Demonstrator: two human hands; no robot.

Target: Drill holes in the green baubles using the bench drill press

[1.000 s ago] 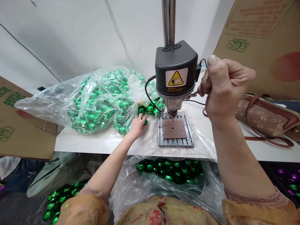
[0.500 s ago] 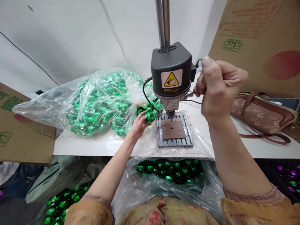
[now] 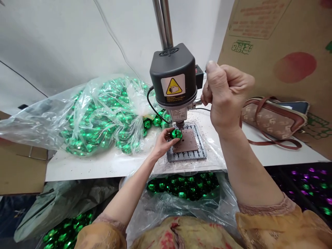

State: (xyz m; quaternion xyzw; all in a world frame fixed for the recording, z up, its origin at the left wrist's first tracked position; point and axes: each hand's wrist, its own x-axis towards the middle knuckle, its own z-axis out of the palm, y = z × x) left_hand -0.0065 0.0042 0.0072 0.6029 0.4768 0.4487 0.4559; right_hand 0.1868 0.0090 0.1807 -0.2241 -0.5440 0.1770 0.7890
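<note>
One green ball (image 3: 176, 134) is pinched in the left hand (image 3: 164, 141); the right hand (image 3: 225, 91) grips a lever (image 3: 198, 102).

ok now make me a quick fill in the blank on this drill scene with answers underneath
1. The left hand holds a shiny, round faceted ball coloured ____.
2. The right hand is curled into a ____ at the short silver lever.
3. The black-headed drill press bears a warning sticker with a ____ triangle.
4. The brown patterned handbag lies to the drill press's ____.

Answers: green; fist; yellow; right
</note>
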